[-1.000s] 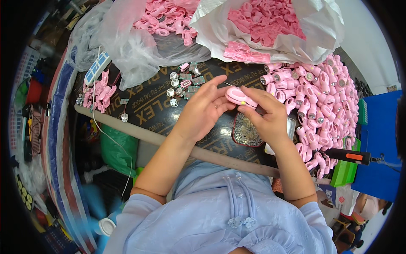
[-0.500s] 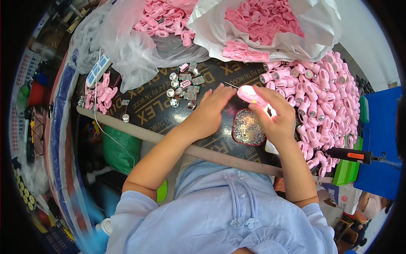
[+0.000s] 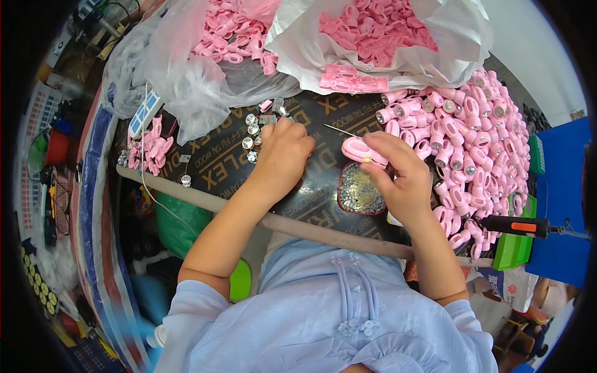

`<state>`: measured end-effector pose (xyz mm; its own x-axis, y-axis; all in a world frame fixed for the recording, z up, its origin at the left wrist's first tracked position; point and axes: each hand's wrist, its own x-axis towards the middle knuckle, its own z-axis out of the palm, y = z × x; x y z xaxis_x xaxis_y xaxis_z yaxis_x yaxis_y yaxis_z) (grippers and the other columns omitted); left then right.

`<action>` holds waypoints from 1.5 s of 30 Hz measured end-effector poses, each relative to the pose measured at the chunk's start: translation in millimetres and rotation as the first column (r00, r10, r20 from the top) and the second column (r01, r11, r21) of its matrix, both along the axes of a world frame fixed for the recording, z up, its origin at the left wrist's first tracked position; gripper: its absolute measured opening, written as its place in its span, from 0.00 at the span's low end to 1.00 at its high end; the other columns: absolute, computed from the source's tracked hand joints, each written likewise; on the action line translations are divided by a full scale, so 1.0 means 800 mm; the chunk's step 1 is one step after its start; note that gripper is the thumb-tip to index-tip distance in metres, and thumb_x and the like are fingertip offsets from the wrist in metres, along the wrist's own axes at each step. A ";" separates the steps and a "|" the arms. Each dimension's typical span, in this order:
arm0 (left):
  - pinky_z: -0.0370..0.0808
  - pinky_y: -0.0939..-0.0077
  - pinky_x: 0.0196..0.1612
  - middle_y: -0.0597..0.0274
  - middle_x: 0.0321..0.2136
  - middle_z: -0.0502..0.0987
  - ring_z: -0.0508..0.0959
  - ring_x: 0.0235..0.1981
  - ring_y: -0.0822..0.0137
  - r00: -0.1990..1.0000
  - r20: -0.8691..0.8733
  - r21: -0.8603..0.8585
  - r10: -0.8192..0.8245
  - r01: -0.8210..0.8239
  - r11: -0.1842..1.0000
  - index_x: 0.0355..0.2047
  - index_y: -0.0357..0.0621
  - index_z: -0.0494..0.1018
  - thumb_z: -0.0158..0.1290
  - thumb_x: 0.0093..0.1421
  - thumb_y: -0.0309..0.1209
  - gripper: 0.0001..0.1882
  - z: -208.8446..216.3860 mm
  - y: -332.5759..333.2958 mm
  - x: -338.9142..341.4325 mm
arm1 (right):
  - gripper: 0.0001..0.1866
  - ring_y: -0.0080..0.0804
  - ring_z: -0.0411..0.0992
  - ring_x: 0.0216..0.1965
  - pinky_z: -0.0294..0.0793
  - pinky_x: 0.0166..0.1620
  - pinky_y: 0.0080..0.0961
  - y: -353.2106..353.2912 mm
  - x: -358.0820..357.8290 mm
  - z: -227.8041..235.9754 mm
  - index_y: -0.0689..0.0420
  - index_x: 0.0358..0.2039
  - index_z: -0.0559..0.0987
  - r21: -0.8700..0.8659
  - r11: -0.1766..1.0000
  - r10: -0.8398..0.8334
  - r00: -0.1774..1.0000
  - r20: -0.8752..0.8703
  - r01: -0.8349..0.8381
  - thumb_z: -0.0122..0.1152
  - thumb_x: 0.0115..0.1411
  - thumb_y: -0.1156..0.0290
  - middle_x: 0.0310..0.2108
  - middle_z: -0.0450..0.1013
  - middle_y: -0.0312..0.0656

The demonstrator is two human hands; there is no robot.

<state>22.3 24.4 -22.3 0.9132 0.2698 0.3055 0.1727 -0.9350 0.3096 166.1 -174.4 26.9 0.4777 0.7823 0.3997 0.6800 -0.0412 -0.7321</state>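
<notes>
My right hand (image 3: 407,177) grips a pink mini flashlight (image 3: 362,151) between thumb and fingers, above a red-rimmed dish (image 3: 340,186) of small shiny metal pieces. A thin metal rod (image 3: 339,130) shows beyond the flashlight; whether that hand also holds it is unclear. My left hand (image 3: 283,155) reaches down at the group of small circuit boards (image 3: 267,119) and silvery reflector cups (image 3: 252,128). Its fingers are curled, and their tips hide whatever they pinch.
Finished-looking pink flashlights (image 3: 472,137) are heaped on the right, beside a green tray (image 3: 516,242) and a black-and-orange power screwdriver (image 3: 513,226). At the back, a white sack (image 3: 460,37) and a clear bag (image 3: 168,50) hold pink shells. Pink parts (image 3: 149,149) lie at left.
My left hand has moved left, from near the flashlight to the boards and cups, and its fingers have curled. The bright light at the flashlight in my right hand is gone.
</notes>
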 end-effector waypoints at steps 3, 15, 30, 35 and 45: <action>0.62 0.61 0.49 0.61 0.35 0.73 0.70 0.45 0.58 0.997 -0.076 0.043 -0.014 0.017 0.999 0.28 0.45 0.76 0.56 0.53 0.27 0.02 0.003 0.000 0.003 | 0.22 0.42 0.76 0.53 0.74 0.56 0.31 -0.001 0.001 0.002 0.60 0.49 0.81 0.019 1.000 -0.003 1.000 -0.016 0.003 0.71 0.52 0.79 0.49 0.78 0.48; 0.61 0.55 0.54 0.59 0.39 0.73 0.71 0.48 0.55 0.960 0.264 -0.006 -0.092 0.097 0.995 0.34 0.43 0.70 0.57 0.55 0.23 0.07 0.009 -0.019 0.008 | 0.22 0.43 0.77 0.47 0.77 0.48 0.32 -0.005 -0.001 0.012 0.60 0.48 0.81 0.041 0.999 0.022 0.999 -0.047 -0.020 0.72 0.51 0.78 0.46 0.78 0.49; 0.63 0.60 0.50 0.60 0.37 0.76 0.74 0.41 0.55 0.807 0.577 -0.081 -0.126 0.210 0.974 0.36 0.45 0.71 0.57 0.60 0.27 0.06 0.040 -0.027 -0.001 | 0.21 0.45 0.77 0.44 0.78 0.45 0.32 0.013 -0.013 0.019 0.60 0.49 0.80 0.120 0.984 0.132 0.991 -0.016 -0.129 0.70 0.53 0.80 0.44 0.77 0.50; 0.63 0.60 0.50 0.59 0.36 0.76 0.75 0.40 0.55 0.816 0.560 -0.030 -0.145 0.194 0.980 0.36 0.45 0.71 0.56 0.62 0.29 0.06 0.042 -0.025 -0.002 | 0.21 0.48 0.76 0.45 0.77 0.46 0.35 0.017 -0.015 0.017 0.62 0.49 0.78 0.152 0.980 0.122 0.990 0.069 -0.132 0.68 0.54 0.80 0.44 0.76 0.52; 0.60 0.57 0.49 0.63 0.37 0.75 0.73 0.41 0.57 0.780 0.604 -0.022 -0.168 0.226 0.974 0.38 0.49 0.72 0.63 0.55 0.31 0.13 0.048 -0.020 -0.006 | 0.21 0.49 0.75 0.45 0.76 0.47 0.36 0.020 -0.011 0.016 0.63 0.48 0.78 0.210 0.971 0.081 0.986 0.144 -0.111 0.67 0.52 0.82 0.44 0.75 0.52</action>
